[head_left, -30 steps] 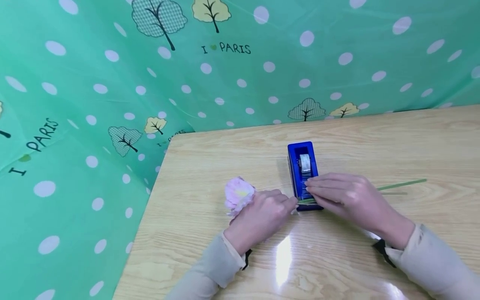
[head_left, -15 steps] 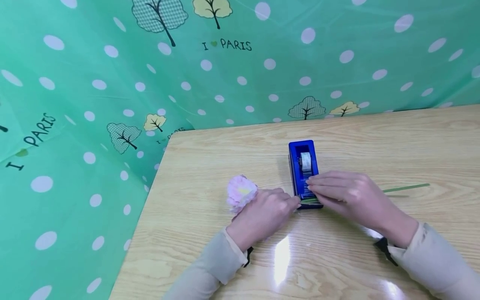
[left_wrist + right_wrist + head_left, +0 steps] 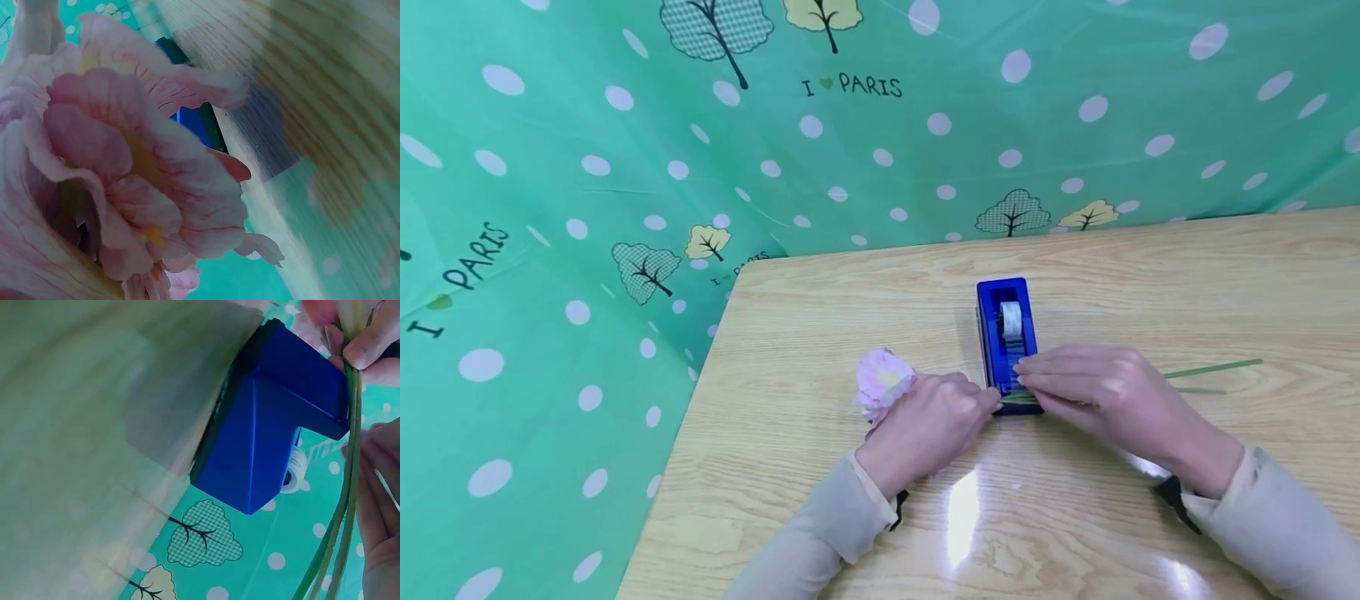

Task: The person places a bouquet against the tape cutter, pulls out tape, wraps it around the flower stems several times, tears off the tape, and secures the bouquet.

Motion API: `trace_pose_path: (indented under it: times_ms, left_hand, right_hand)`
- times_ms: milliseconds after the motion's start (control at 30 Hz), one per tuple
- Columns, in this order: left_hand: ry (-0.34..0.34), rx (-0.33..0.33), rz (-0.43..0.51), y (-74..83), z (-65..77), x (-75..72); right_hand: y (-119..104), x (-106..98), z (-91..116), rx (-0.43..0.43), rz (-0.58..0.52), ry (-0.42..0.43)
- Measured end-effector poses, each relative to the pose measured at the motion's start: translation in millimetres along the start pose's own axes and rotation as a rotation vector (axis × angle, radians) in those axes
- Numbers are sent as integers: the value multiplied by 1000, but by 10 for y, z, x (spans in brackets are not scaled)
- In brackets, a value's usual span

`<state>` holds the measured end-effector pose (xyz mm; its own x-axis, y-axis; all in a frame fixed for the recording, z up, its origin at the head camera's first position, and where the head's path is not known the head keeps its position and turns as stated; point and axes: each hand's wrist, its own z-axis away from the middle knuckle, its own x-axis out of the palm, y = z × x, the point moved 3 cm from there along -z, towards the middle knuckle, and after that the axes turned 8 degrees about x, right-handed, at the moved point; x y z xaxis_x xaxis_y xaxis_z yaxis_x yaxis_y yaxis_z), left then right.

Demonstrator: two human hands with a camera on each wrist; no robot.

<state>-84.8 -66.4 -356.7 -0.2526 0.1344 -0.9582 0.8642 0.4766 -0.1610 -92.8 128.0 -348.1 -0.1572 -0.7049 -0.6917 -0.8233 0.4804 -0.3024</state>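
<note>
My left hand pinches several thin green stems at the front end of a blue tape dispenser. A pale pink flower sticks out behind that hand and fills much of the left wrist view. From the tape roll, a clear tape strip runs forward to the fingertips of my right hand, which pinch it close beside the stems. The stems cross the dispenser's front and pass below the right hand, with their ends showing to its right. That hand hides their middle part.
The dispenser stands on a light wooden table. A green polka-dot cloth hangs behind it and along the left side. Bright light reflections lie on the tabletop near the forearms.
My left hand and the flower have shifted slightly to the right with the stems. The right hand stays at the tape, nearly still.
</note>
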Motion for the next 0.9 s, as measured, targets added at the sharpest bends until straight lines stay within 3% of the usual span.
trace_pose_path:
  times_ms: [200,367,700,900]
  left_hand:
    - [-3,-8,-10,8,-11,-17]
    - [-8,-19,8,9,-14,-14]
    - [-40,-34,-1,8,6,-25]
    - [-15,-26,6,18,-22,-37]
  right_hand:
    - [-46,-28,15,-71,-10,71]
    - [-116,-45,13,-105,-23,78]
    - [-200,-43,33,-113,-13,88]
    - [-203,-45,82,-93,-6,90]
